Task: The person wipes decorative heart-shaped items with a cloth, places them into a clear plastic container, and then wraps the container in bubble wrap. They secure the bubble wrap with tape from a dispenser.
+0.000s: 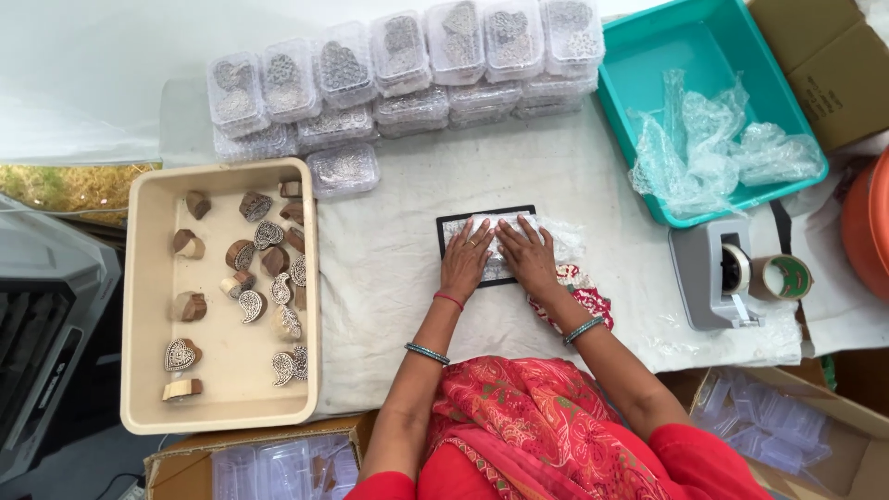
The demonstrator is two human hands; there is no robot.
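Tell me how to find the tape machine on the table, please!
Start at the big teal tub at the table's far right, the one with crumpled clear plastic inside. Just below its near edge sits the grey tape dispenser, well right of the person's right hand. It is the only grey blocky thing on the white cloth, with a roll of tape on its side.

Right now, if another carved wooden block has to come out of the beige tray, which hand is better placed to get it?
Probably the left hand. The beige tray with the wooden blocks lies on its side, while the right hand would have to cross over. Both hands press flat on the wrapped piece.
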